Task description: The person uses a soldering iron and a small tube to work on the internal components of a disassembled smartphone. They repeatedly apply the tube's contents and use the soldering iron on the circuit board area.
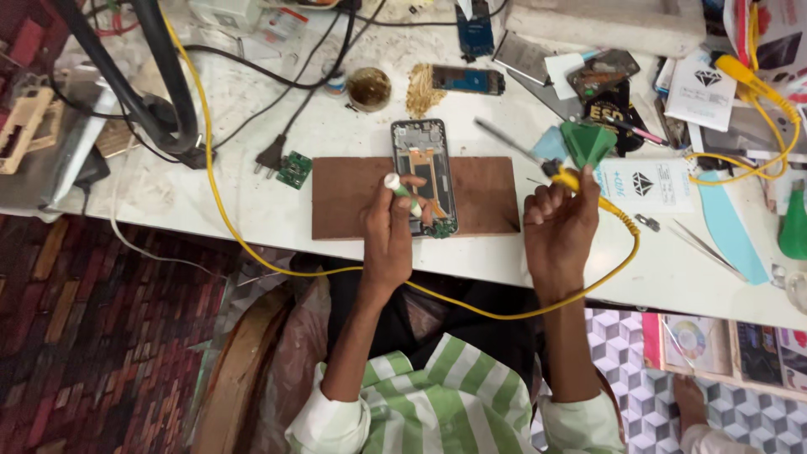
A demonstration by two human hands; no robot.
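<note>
An opened phone [423, 172], its back cover off and its insides showing, lies on a brown wooden board [353, 197] at the white bench's front edge. My left hand [388, 235] holds a small green and white tube [402, 190], tip down at the phone's lower end. My right hand [559, 227] is closed around a yellow-handled soldering iron [521, 151]; the metal tip points up and left, away from the phone. A yellow coiled cable [626, 231] runs from the handle.
A round tin [368, 88], brass wool [419, 91], a second phone [467, 80], a small green circuit board [294, 169] and a black plug [271, 156] lie behind the board. Cards, tweezers [702, 248] and a green bottle [793, 227] crowd the right. Black stand arms [160, 92] rise at left.
</note>
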